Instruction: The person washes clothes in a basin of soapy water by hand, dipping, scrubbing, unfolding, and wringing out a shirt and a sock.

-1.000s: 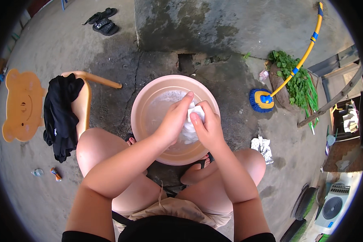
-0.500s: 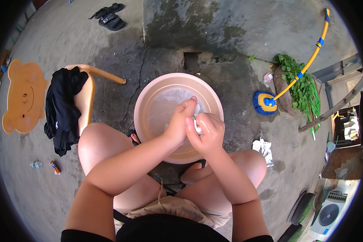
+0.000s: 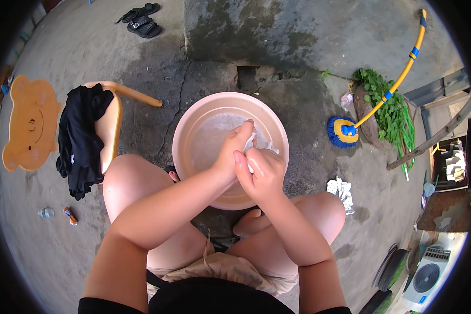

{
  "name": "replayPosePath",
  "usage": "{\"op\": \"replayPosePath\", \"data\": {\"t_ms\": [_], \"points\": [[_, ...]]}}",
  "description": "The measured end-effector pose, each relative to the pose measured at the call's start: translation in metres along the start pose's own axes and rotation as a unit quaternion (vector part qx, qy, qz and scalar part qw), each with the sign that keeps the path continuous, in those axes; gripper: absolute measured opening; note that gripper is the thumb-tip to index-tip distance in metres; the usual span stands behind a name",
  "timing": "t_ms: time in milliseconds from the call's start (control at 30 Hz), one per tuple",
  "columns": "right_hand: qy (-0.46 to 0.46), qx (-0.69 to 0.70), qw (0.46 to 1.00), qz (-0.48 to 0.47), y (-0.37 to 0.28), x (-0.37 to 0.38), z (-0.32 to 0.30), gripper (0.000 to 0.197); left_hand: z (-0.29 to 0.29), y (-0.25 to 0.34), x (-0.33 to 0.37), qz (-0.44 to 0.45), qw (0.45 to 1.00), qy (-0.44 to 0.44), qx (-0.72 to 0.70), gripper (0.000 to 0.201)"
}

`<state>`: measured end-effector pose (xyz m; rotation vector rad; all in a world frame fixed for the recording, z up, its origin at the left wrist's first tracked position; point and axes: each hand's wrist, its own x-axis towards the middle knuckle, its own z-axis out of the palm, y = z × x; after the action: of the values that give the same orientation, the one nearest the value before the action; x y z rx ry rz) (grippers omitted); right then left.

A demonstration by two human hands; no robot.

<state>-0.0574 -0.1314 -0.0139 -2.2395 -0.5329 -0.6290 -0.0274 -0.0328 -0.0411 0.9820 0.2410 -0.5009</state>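
A pale pink basin (image 3: 191, 118) stands on the ground between my knees, holding cloudy, sudsy water. Over its right half, my left hand (image 3: 233, 149) and my right hand (image 3: 262, 170) are pressed together on a small white cloth (image 3: 265, 144). Both hands are closed and look wet. Bits of the cloth show between the thumbs and above the right fingers; the rest is hidden inside my grip, so its kind cannot be made out.
On the left, a chair (image 3: 108, 131) with a bear-face back carries black clothing (image 3: 81, 138). A blue-and-yellow mop (image 3: 343, 132) leans at the right, near green plants (image 3: 384, 102). White spotted cloth (image 3: 340, 193) lies beside my right knee. Black sandals (image 3: 144, 26) lie at the far left.
My right hand has shifted slightly left against the left hand. More of the white cloth now shows above the right fingers.
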Motion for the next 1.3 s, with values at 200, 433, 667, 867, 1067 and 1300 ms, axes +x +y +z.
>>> {"op": "replayPosePath", "data": {"t_ms": [200, 433, 667, 867, 1067, 1300], "points": [[0.054, -0.073, 0.984, 0.155, 0.046, 0.008, 0.002, 0.032, 0.037, -0.011, -0.008, 0.029, 0.996, 0.085, -0.025, 0.03], [0.035, -0.007, 0.996, 0.084, 0.013, 0.003, 0.004, 0.033, 0.021, 0.001, 0.008, 0.053, 0.995, 0.065, -0.052, 0.03], [0.092, 0.034, 0.972, 0.213, 0.038, 0.012, -0.004, 0.031, 0.045, 0.005, -0.007, 0.031, 0.994, 0.1, 0.013, 0.036], [0.041, -0.005, 0.996, 0.081, 0.016, 0.0, 0.001, 0.03, 0.022, -0.005, 0.01, 0.002, 0.997, 0.08, 0.019, 0.03], [0.06, 0.028, 0.969, 0.239, 0.053, 0.009, -0.005, 0.033, 0.039, -0.006, -0.003, 0.047, 0.996, 0.049, 0.055, 0.037], [0.038, -0.012, 0.999, 0.017, 0.011, -0.002, -0.005, 0.029, 0.018, -0.003, 0.009, 0.062, 0.996, 0.059, 0.032, 0.032]]}}
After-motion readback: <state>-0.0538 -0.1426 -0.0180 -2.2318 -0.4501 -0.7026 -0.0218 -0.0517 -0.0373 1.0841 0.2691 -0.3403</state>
